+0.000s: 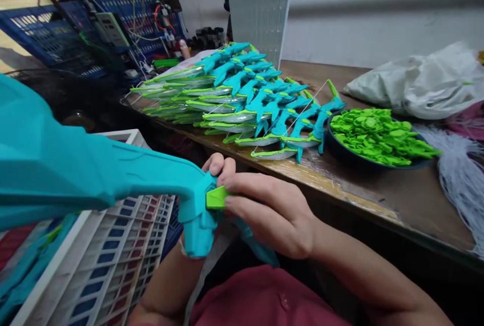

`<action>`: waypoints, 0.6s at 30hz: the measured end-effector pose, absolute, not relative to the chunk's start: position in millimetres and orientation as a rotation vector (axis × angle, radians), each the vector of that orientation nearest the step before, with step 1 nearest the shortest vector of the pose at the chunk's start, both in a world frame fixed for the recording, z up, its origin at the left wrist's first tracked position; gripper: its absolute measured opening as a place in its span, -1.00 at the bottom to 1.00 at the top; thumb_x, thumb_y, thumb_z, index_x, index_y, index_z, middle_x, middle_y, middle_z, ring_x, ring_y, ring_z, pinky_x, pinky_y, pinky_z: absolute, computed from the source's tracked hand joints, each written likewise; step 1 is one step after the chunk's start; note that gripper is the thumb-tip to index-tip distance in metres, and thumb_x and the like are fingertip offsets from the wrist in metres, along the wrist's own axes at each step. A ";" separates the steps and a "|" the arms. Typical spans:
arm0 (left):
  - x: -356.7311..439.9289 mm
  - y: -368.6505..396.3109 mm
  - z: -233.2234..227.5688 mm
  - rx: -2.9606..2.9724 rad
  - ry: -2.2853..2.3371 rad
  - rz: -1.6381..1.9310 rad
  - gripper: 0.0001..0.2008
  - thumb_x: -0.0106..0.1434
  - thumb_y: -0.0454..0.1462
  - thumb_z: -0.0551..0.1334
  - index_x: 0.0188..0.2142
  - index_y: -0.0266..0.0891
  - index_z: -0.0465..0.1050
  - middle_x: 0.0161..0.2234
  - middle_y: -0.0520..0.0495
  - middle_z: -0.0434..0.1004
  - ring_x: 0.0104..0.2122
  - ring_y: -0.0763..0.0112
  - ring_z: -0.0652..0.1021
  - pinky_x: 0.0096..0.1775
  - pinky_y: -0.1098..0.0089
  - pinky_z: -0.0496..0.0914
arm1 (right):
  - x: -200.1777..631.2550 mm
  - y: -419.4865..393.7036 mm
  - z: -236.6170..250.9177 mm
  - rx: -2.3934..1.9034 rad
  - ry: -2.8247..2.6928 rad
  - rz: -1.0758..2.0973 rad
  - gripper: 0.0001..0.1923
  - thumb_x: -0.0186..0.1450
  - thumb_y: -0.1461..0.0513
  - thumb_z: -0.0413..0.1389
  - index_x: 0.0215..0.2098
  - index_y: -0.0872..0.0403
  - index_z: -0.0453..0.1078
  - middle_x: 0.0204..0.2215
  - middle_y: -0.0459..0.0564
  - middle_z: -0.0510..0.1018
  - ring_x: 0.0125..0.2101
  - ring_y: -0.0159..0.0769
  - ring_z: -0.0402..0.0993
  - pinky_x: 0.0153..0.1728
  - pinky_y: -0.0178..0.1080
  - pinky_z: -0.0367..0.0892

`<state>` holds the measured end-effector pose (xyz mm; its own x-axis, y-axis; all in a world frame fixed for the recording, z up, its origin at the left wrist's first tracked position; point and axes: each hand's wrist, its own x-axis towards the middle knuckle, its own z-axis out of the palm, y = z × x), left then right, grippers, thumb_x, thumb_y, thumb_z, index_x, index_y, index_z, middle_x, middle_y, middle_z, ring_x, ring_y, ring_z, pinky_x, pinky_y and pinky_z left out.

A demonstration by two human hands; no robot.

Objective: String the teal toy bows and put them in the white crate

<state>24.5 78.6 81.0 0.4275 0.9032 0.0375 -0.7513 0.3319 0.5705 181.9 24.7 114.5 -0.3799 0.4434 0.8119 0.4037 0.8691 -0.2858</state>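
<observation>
A large teal plastic toy bow (75,169) fills the left of the view, its grip pointing down near my lap. My right hand (270,212) presses a small bright green wedge piece (216,198) against the bow's grip with its fingertips. My left hand (218,164) is mostly hidden behind the grip; only its fingertips show above it, holding the bow from behind.
A stack of finished teal-and-green bows (242,99) lies on the wooden table (378,200). A dark bowl (340,157) holds several green pieces (378,137). White strings (457,174) and a plastic bag (419,81) lie right. White crate (109,255) at left; blue crates (53,33) behind.
</observation>
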 end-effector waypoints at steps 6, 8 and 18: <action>26.4 57.7 83.6 0.433 0.219 1.196 -0.68 0.11 -0.30 0.48 -0.48 -0.18 0.32 -0.59 0.12 0.28 -0.60 0.54 0.37 -0.49 0.53 0.41 | 171.8 15.7 97.3 -0.522 -2.086 -0.466 -0.70 0.46 0.38 -0.02 -0.01 0.34 0.52 -0.03 0.24 0.65 0.11 -0.12 0.56 0.25 -0.16 0.47; 25.8 55.4 83.6 0.434 0.221 1.196 -0.68 0.12 -0.31 0.50 -0.48 -0.18 0.34 -0.58 0.12 0.30 -0.58 0.54 0.39 -0.45 0.52 0.43 | 167.3 5.9 100.6 -0.601 -2.154 -0.499 -0.66 0.45 0.37 -0.03 0.03 0.37 0.52 0.02 0.23 0.64 0.13 -0.05 0.54 0.26 -0.06 0.46; 38.7 58.1 70.0 0.493 0.145 1.308 -0.75 0.29 -0.37 0.32 -0.43 -0.14 0.27 -0.61 0.11 0.20 -0.59 0.47 0.29 -0.54 0.52 0.28 | 161.3 -16.7 115.2 -0.842 -2.182 -0.364 -0.68 0.47 0.40 -0.02 0.04 0.42 0.49 -0.15 0.31 0.65 -0.12 -0.01 0.59 -0.16 -0.06 0.55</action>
<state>38.7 58.1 70.0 0.2673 0.9483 0.1711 -0.8880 0.1735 0.4258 161.3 -16.7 115.2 -0.4973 0.4550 0.7387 0.6701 0.7422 -0.0060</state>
